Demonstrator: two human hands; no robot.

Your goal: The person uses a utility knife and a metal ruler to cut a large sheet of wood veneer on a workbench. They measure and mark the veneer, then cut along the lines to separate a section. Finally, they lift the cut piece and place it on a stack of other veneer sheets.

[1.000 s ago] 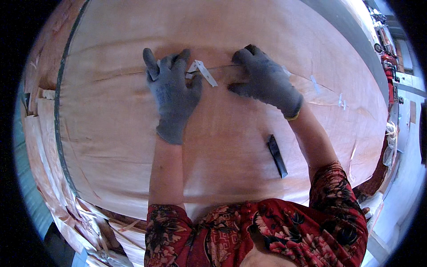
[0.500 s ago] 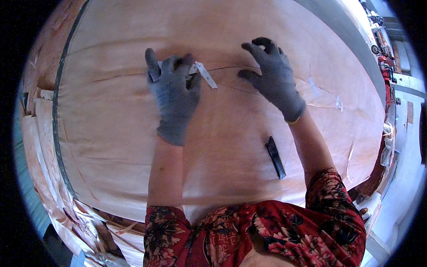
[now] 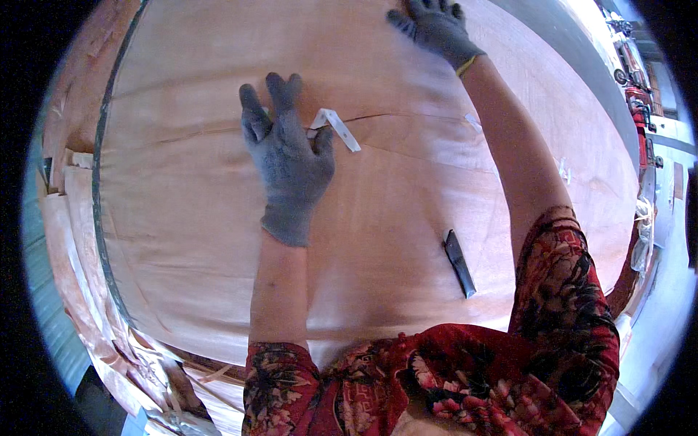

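Observation:
A wide, thin tan sheet that looks like wood veneer spreads under both my hands, with a dark split running across it. My left hand, in a grey glove, is over the left part of the split, its fingers bent and partly apart. A white strip of tape with small holes comes out beside its thumb, folded once; the palm side is hidden. Farther off to the right, my gloved right hand lies on the sheet with fingers spread, holding nothing visible. Its fingertips reach the picture's upper edge.
A flat, dark, tapered tool lies on the sheet near my body. Short clear tape pieces stick to it at right. Torn veneer scraps hang along the near left edge. Red machinery stands beyond at the far right.
My right hand has moved away from me, from beside the split to the far part of the sheet. My left hand stays near the split, its fingers and the white strip slightly shifted.

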